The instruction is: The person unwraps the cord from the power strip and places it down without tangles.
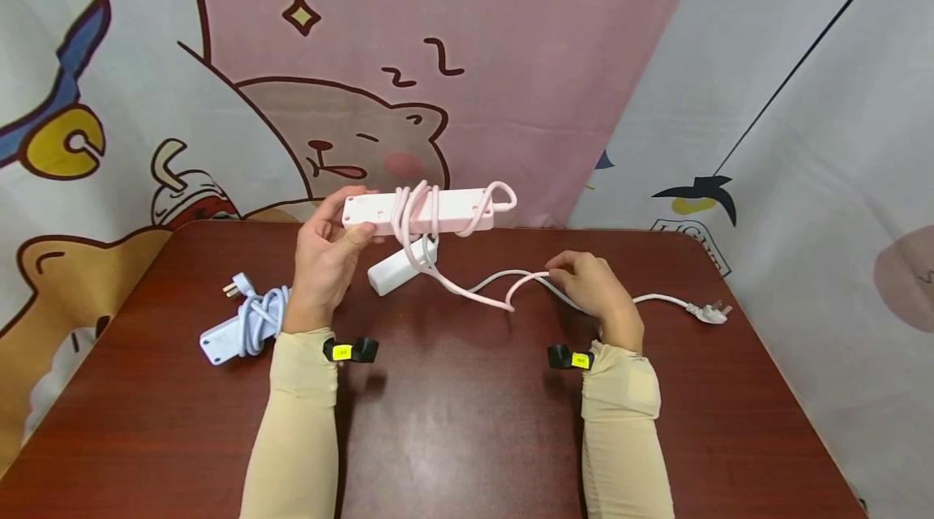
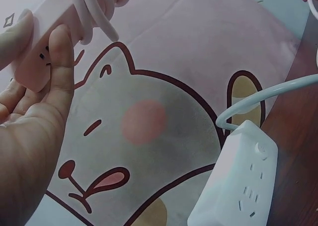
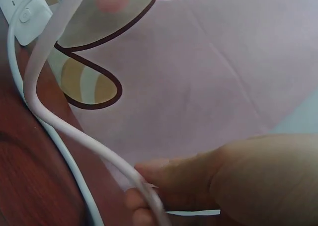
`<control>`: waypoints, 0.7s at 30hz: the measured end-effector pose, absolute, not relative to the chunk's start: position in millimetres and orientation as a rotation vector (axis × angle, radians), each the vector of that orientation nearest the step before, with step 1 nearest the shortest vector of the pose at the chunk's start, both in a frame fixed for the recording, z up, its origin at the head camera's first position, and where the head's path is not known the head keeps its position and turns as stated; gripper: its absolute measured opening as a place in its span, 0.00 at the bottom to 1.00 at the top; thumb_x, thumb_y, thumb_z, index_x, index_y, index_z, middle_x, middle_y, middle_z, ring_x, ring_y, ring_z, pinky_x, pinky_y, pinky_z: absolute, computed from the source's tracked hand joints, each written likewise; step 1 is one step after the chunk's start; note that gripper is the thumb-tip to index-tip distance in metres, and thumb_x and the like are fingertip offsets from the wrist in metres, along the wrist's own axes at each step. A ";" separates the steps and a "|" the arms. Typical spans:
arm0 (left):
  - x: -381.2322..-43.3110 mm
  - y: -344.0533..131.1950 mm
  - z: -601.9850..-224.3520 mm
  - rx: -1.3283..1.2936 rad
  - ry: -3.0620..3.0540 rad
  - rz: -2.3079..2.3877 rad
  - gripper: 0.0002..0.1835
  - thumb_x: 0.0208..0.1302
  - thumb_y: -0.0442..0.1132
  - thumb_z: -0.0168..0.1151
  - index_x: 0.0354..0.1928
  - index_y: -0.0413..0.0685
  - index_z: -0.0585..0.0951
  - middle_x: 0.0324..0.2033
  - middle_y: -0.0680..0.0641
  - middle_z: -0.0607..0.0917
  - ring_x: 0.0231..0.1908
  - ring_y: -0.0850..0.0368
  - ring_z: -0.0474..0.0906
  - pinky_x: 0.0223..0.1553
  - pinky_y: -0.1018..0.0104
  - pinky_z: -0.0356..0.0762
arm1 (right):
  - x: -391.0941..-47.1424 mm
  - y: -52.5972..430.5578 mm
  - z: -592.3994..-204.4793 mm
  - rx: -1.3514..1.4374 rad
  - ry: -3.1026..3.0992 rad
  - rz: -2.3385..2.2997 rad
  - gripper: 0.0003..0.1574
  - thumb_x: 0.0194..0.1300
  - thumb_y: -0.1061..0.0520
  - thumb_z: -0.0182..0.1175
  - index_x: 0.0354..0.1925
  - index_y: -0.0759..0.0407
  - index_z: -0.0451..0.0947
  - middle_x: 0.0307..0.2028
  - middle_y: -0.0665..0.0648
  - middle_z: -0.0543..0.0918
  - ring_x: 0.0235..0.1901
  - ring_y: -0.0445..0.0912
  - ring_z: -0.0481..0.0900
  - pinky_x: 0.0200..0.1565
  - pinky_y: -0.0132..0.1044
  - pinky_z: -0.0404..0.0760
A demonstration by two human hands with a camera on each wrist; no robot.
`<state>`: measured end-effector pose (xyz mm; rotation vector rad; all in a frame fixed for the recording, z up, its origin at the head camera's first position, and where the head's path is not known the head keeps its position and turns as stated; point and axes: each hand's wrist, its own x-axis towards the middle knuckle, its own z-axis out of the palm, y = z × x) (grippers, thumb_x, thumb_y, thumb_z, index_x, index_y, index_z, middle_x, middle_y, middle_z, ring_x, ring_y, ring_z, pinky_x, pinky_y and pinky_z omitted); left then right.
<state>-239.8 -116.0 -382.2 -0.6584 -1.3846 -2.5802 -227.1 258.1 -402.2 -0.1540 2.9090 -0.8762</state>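
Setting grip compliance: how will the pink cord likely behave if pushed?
The pink cord likely flops and buckles: its slack sags. It may spring back somewhat, as one loop bulges off the pink power strip. Its smooth-looking sheath could slip.

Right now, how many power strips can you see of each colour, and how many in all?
Pink: 1, the pink power strip held in the left hand
White: 1, the white power strip on the table
Pale blue: 1, the pale blue power strip, also on the table
Total: 3
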 end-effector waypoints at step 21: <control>-237.4 -90.2 -376.8 -0.469 -1.551 -2.453 0.25 0.62 0.18 0.63 0.61 0.37 0.76 0.53 0.48 0.85 0.44 0.60 0.84 0.45 0.67 0.87 | -173.3 175.2 -321.8 -0.647 3.339 -1.337 0.06 0.68 0.56 0.68 0.39 0.58 0.86 0.30 0.54 0.87 0.24 0.42 0.75 0.31 0.33 0.74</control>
